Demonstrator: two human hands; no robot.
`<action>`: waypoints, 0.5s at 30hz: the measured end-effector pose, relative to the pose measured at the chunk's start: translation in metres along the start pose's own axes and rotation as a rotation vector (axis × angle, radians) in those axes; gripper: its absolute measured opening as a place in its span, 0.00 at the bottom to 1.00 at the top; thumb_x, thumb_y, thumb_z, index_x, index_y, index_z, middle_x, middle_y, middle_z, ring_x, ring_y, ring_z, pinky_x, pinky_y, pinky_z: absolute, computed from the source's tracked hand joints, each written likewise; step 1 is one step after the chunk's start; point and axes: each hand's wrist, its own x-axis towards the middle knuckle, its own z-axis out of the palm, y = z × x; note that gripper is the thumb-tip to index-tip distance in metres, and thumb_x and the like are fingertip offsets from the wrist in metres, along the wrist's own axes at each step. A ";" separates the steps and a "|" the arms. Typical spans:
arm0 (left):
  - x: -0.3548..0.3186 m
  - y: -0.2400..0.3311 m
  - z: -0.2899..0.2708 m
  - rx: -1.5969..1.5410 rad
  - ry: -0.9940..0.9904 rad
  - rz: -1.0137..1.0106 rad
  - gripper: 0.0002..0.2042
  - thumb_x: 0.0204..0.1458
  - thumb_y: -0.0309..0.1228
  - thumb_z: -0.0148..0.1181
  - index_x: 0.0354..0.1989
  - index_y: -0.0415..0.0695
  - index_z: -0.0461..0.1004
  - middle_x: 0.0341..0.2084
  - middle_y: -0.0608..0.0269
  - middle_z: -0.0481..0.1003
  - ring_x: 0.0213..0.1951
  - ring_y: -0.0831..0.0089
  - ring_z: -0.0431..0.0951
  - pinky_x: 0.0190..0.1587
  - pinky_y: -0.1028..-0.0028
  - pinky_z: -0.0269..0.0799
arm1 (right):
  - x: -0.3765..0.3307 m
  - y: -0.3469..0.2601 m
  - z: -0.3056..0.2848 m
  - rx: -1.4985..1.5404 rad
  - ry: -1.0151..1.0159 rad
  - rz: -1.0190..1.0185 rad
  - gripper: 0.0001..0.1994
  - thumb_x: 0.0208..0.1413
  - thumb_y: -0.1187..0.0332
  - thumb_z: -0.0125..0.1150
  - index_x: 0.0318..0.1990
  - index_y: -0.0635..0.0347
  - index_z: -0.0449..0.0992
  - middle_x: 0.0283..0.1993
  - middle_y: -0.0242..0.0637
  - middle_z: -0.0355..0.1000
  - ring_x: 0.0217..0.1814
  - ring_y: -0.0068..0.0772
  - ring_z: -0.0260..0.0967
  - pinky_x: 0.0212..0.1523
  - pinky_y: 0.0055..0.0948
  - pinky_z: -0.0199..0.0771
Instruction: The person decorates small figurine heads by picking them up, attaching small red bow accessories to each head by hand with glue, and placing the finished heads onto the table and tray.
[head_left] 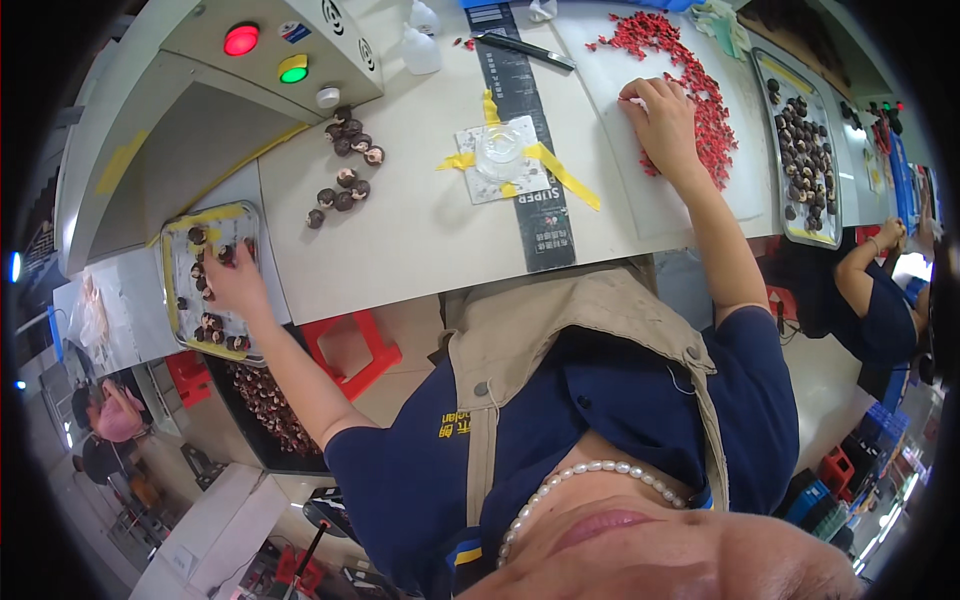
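My left hand reaches into a metal tray at the left, its fingers closed around a dark brown ball. More dark balls with pale patches lie in that tray. My right hand rests over a white board at the right, fingers curled and fingertips together; what they hold, if anything, is hidden. Small red pieces are spread on the board beside it. Between my hands a clear round mould-like piece sits on a white square plate, fixed with yellow tape.
Loose dark balls lie near a grey machine with red and green buttons. A dark printed strip crosses the table, with a black pen-like tool and white bottle beyond. Another ball-filled tray stands right, near a person.
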 end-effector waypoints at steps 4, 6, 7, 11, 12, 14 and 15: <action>0.003 0.090 -0.010 -0.534 -0.211 0.179 0.13 0.46 0.36 0.60 0.41 0.50 0.76 0.37 0.63 0.78 0.40 0.68 0.76 0.47 0.67 0.63 | 0.000 -0.016 -0.009 0.380 -0.011 0.150 0.06 0.52 0.71 0.59 0.38 0.57 0.75 0.33 0.32 0.74 0.33 0.26 0.69 0.35 0.24 0.69; 0.000 0.139 -0.020 -0.590 -0.253 0.394 0.11 0.46 0.34 0.60 0.39 0.50 0.77 0.32 0.64 0.78 0.37 0.70 0.77 0.44 0.70 0.65 | -0.003 -0.030 -0.023 0.485 -0.080 0.208 0.06 0.53 0.72 0.59 0.38 0.59 0.76 0.32 0.31 0.75 0.32 0.22 0.69 0.34 0.22 0.68; 0.000 0.152 -0.021 -0.590 -0.264 0.490 0.11 0.46 0.34 0.60 0.39 0.51 0.77 0.31 0.65 0.79 0.35 0.69 0.78 0.42 0.71 0.67 | -0.004 -0.036 -0.028 0.601 -0.149 0.266 0.07 0.53 0.72 0.59 0.39 0.60 0.76 0.32 0.30 0.75 0.31 0.17 0.68 0.33 0.19 0.68; 0.010 0.162 0.000 -0.724 -0.760 0.227 0.11 0.47 0.36 0.60 0.41 0.53 0.76 0.32 0.66 0.79 0.36 0.68 0.78 0.43 0.71 0.68 | -0.014 -0.050 -0.026 0.851 -0.257 0.185 0.09 0.53 0.74 0.61 0.41 0.65 0.76 0.36 0.29 0.74 0.38 0.15 0.68 0.40 0.15 0.67; 0.014 0.164 0.001 -0.655 -0.712 0.268 0.12 0.47 0.35 0.60 0.41 0.54 0.76 0.32 0.67 0.79 0.37 0.68 0.78 0.43 0.71 0.68 | -0.016 -0.055 -0.030 0.899 -0.264 0.199 0.08 0.53 0.74 0.61 0.41 0.65 0.76 0.36 0.30 0.74 0.38 0.15 0.68 0.41 0.16 0.68; 0.011 0.164 -0.004 -0.596 -0.597 0.285 0.13 0.47 0.31 0.61 0.43 0.50 0.75 0.33 0.64 0.78 0.37 0.70 0.77 0.43 0.72 0.70 | -0.018 -0.065 -0.032 1.026 -0.294 0.225 0.07 0.53 0.75 0.61 0.39 0.65 0.75 0.36 0.32 0.74 0.39 0.17 0.69 0.42 0.17 0.69; 0.006 0.164 -0.007 -0.599 -0.600 0.289 0.13 0.47 0.31 0.61 0.43 0.50 0.75 0.33 0.64 0.78 0.37 0.70 0.77 0.43 0.72 0.70 | -0.017 -0.068 -0.032 1.022 -0.292 0.230 0.07 0.53 0.75 0.61 0.39 0.65 0.75 0.36 0.32 0.74 0.39 0.17 0.69 0.42 0.17 0.69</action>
